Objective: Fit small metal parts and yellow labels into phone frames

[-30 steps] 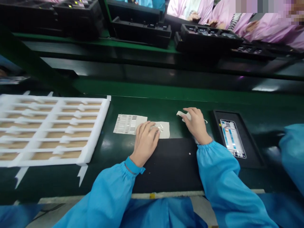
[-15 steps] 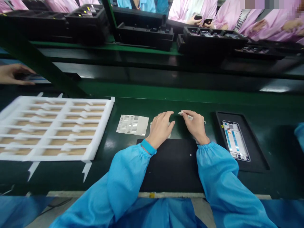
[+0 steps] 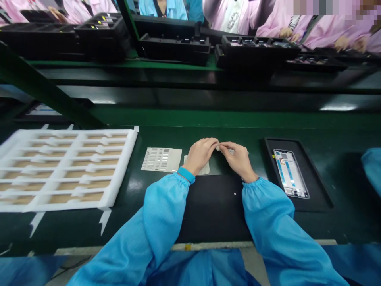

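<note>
My left hand (image 3: 201, 155) and my right hand (image 3: 237, 159) meet fingertip to fingertip above the green bench, just beyond a black mat (image 3: 212, 206). Both pinch a small pale part (image 3: 218, 147) between them; its shape is too small to make out. Under my left hand lies a white backing sheet (image 3: 205, 169). A label sheet with rows of small strips (image 3: 161, 159) lies to its left. Right of my right hand a black tray (image 3: 309, 198) holds a phone frame (image 3: 290, 173).
A white foam tray (image 3: 119, 174) with long slots lies at the left. Beyond the bench runs a dark conveyor with black trays (image 3: 175, 45). People in pink coats sit at the far side. A blue sleeve (image 3: 372, 169) shows at the right edge.
My left hand left the backing sheet and moved right to meet my right hand. My right hand shifted slightly left, and both now pinch the small part together.
</note>
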Tool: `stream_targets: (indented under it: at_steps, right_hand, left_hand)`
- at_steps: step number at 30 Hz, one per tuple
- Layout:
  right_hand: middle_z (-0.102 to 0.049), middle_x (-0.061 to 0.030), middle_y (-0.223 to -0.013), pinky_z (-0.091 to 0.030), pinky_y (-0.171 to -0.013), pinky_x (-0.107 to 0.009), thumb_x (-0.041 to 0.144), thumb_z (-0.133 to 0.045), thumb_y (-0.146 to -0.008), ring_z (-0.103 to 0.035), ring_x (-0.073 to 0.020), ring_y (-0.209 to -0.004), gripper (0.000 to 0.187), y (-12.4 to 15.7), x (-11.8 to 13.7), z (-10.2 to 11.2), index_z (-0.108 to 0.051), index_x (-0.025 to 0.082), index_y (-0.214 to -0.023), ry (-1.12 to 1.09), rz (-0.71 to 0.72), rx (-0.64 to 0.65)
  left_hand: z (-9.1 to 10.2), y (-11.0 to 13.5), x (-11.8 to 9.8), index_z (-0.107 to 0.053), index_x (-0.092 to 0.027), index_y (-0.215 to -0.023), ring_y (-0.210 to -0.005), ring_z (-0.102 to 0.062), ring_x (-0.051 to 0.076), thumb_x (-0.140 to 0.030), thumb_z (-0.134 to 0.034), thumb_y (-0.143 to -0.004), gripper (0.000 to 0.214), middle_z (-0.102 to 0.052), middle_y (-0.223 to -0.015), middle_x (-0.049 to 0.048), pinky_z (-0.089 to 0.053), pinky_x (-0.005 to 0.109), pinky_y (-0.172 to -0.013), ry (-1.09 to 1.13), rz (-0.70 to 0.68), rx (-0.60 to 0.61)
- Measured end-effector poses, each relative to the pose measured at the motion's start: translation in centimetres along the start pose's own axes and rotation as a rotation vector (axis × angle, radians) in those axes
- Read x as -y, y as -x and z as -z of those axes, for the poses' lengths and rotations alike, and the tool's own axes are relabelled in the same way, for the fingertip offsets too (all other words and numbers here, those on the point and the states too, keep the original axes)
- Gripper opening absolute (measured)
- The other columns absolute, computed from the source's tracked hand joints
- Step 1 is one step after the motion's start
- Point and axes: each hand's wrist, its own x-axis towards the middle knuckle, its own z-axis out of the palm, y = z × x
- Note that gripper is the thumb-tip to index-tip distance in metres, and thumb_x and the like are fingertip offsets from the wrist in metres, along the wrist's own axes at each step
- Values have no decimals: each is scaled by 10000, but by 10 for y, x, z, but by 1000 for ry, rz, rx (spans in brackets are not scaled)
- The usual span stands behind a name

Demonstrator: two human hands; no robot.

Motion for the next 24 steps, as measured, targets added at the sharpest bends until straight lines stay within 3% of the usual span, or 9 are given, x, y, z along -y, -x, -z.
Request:
stream_targets:
  at_steps: [7, 12, 17, 24]
  right_hand:
    - [-775, -48, -920, -540, -826, -367, 263, -562, -899, -720, -231, -879, 198, 0, -6, -3, -755, 216, -896, 60, 46, -21]
    - [-767, -54, -948, -458, -909, -444, 265, -529, -928, -682, -256, -934, 216, 2, -10, -12, -741, 225, -918, 180, 105, -28]
    - [-756, -57, -890, -426, -905, -429, 247, -512, -942, -665, -244, -908, 226, 4, -8, -20, -736, 227, -918, 258, 160, -27]
    - [-749, -81, -905, -409, -901, -464, 244, -456, -971, -635, -269, -937, 273, 5, -13, -17, -728, 222, -971, 342, 152, -81]
  left_hand:
    - [-2, 2, 4, -602, -158, -1282, -1108, -670, 239, -179, -450, -997, 324, -702, -1207, 103, -505, 342, -947, 9, 45, 22]
    - [2, 6, 7, -653, -167, -1210, -1055, -692, 263, -185, -469, -984, 292, -726, -1154, 101, -509, 375, -937, 13, 105, 43]
    - [4, 11, 9, -703, -182, -1105, -1009, -702, 291, -180, -500, -961, 249, -747, -1061, 102, -502, 428, -937, 86, 191, 16]
    - [23, 10, 15, -728, -155, -995, -874, -731, 212, -202, -632, -882, 156, -765, -931, 83, -583, 353, -838, 425, 370, -104]
